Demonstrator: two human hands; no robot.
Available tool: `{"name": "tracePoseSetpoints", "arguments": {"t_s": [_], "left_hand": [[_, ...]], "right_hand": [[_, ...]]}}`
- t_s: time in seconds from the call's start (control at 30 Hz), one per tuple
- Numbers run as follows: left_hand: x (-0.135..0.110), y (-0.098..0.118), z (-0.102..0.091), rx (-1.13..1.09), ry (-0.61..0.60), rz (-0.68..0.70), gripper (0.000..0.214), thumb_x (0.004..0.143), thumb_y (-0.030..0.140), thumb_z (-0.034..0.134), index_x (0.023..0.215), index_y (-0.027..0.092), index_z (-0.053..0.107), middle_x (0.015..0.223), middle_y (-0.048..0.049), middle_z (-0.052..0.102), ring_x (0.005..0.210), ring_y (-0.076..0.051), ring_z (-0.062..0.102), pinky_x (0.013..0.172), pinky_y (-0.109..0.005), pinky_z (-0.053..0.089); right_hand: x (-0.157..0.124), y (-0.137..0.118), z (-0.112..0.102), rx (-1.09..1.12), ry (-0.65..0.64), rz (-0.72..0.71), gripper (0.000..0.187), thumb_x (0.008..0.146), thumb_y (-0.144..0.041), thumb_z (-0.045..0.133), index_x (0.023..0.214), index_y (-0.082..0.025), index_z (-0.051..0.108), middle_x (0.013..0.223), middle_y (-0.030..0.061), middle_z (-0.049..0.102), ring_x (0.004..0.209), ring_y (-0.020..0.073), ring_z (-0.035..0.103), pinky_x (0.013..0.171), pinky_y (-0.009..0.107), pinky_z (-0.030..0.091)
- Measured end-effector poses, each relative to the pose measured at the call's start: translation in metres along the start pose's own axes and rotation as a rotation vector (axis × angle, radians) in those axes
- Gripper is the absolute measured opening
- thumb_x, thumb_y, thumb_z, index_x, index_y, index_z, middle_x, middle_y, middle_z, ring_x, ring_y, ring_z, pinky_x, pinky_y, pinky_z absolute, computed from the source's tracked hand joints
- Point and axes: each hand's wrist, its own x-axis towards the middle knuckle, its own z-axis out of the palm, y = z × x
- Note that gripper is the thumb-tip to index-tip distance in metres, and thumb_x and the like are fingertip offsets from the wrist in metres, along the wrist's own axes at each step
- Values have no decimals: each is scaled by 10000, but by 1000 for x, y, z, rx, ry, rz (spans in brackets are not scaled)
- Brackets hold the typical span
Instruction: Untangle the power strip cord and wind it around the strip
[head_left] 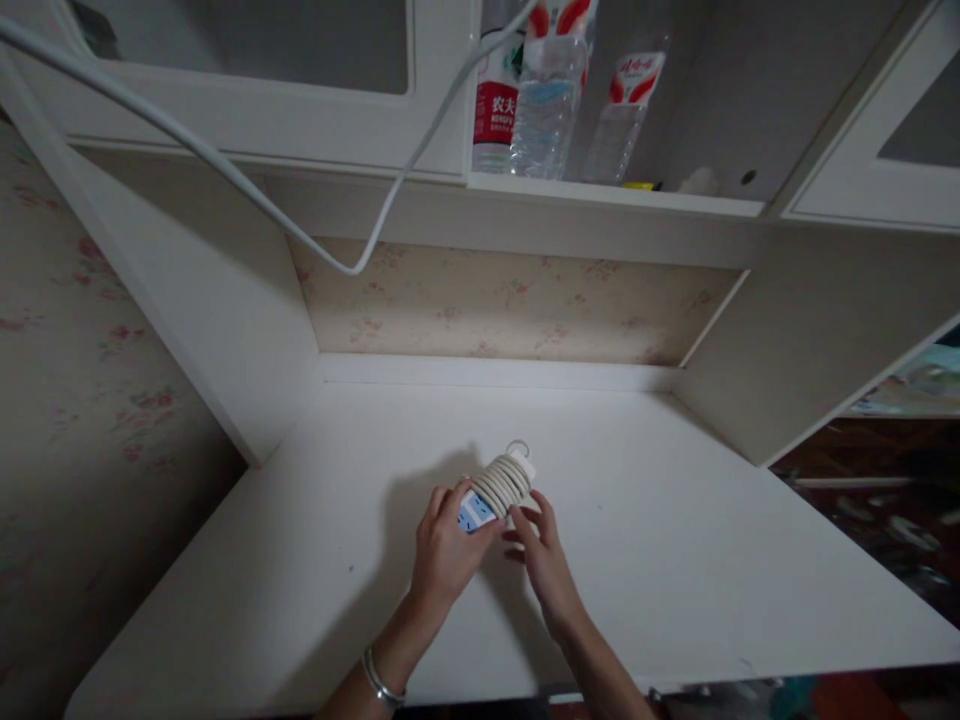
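A power strip [475,511] with a blue-and-white socket face is held tilted above the white desk. Its pale cord [501,485] is wound around the strip in several tight turns, and a small loop [517,446] sticks out at the far end. My left hand [448,540] is closed around the near end, thumb along the lower edge and fingers over the top. At the lower right side of the coils, my right hand [541,555] has its fingertips curled against the cord; its lower fingers are spread apart, and the exact grip is partly hidden.
Under the hands lies the white desk top [637,500], with side panels left and right. Overhead, an open shelf [675,200] holds several plastic bottles [551,105]. A thick white cable [247,185] hangs close across the upper left. Flowered wallpaper [442,300] covers the back.
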Motion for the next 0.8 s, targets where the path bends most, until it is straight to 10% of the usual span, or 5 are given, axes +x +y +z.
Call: {"name": "tracePoseSetpoints", "arguments": {"t_s": [0.1,0.27,0.5,0.8], "left_hand": [[-3,8,23,-58,-10,-16,436,779,278,634,1197,218,526,1016,-63,565,899,-215,619,766,-365,545],[-11,19,62,-145,-136,50,620,749,135,594,1337,217,415,1171,-112,520,1095,-248,560,912,-400,505],[11,14,86,-167,-402,150,662,831,297,561,1431,217,293,1364,-130,443,1207,-254,491,990,-414,449],[23,-20,94,-138,-488,81,281,827,216,514,1098,199,590,1014,-60,613,889,-180,591,848,-352,496]], "right_hand": [[4,12,10,221,-62,41,801,823,-579,529,1448,-284,124,1232,92,574,973,222,634,772,343,529],[29,-2,1,222,50,-113,677,807,-567,564,1360,-242,345,1124,72,630,944,215,637,784,315,530],[90,-4,-52,69,75,-120,640,798,-562,547,1321,-210,430,1113,64,641,894,203,632,749,297,515],[190,-9,-126,-134,277,1,826,743,-603,563,1398,-151,342,1067,116,659,778,218,659,614,299,518]]}}
